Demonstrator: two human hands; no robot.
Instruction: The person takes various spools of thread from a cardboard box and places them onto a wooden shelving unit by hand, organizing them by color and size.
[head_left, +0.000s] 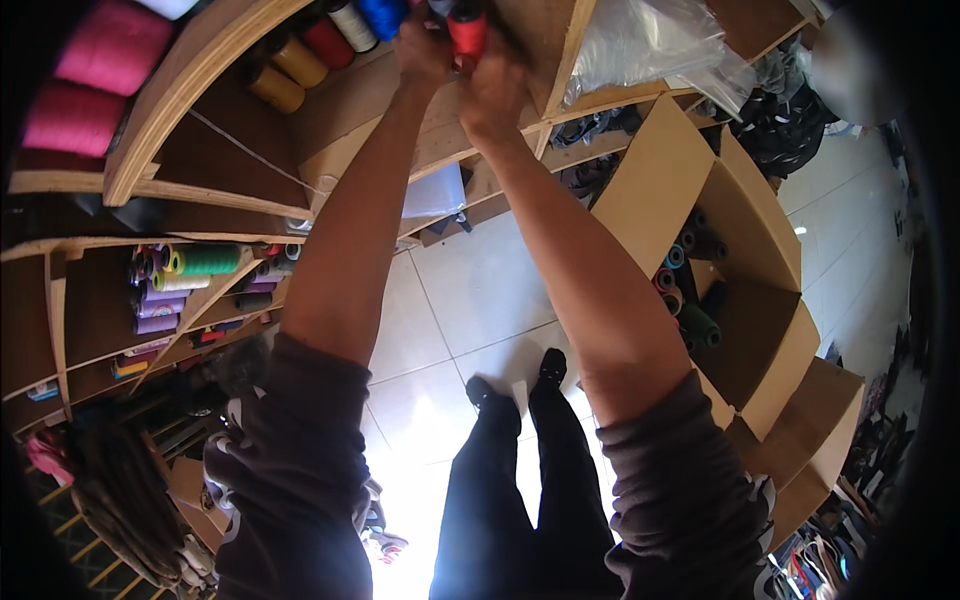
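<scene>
Both my arms reach up to a wooden shelf (340, 110) at the top of the view. My right hand (492, 82) grips a red thread cone (467, 30) from the right side. My left hand (424, 48) is closed against the same red cone on its left. A row of thread cones lies on the shelf just left of my hands: blue (383, 14), white (352, 24), red (328, 42) and two mustard yellow ones (288, 75). My fingertips are partly hidden behind the cone.
Big pink cones (95, 75) lie top left. A lower left cubby holds green and purple spools (190, 270). A cardboard box (745, 300) at right holds several dark cones. Clear plastic bags (650, 40) fill the top right shelf. The tiled floor (470, 300) and my black shoes show below.
</scene>
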